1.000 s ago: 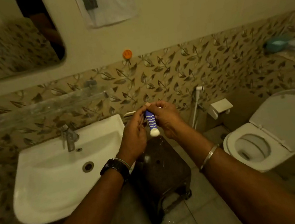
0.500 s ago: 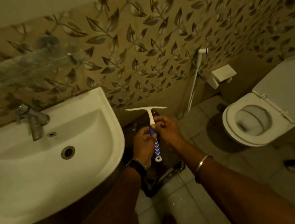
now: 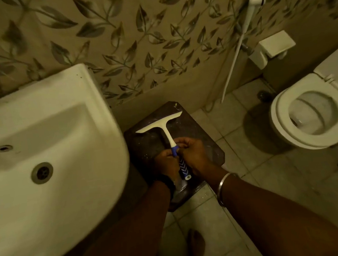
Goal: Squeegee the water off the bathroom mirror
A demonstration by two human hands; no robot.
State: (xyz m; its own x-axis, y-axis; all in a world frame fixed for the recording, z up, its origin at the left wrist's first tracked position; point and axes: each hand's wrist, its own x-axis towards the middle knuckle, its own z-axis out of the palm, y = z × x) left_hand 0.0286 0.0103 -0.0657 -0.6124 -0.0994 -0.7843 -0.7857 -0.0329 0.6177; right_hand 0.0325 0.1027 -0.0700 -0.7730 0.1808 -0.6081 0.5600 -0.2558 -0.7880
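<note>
- Both my hands are closed on the white T-shaped plastic squeegee [image 3: 167, 134]; my left hand [image 3: 167, 162] curls round its blue-and-white patterned handle from the basin side; my right hand [image 3: 194, 154] pinches the top of that handle between fingers and thumb.
- The squeegee is low in front of me, blade pointing away, above the dark brown square stool [image 3: 195, 124]; I cannot tell whether the blade touches the stool top.
- The bathroom mirror is out of view; I judge that no wiping is under way.
- A damp handle could twist in this fingertip hold; a drop onto the stool or the floor could nick the blade edge and cause streaks.
- As I lift, the blade end could knock the rim of the white ceramic basin [image 3: 98, 115] just beside my left arm.
- My bare foot [image 3: 196, 245] stands on pale square floor tiles [image 3: 255, 181]; any water there would make footing unsafe.
- Beige leaf-patterned wall tiles [image 3: 131, 36] rise behind; a white open toilet [image 3: 279, 114] stands to the right, a white spray hose [image 3: 238, 44] hanging between; the light is dim and yellow.
</note>
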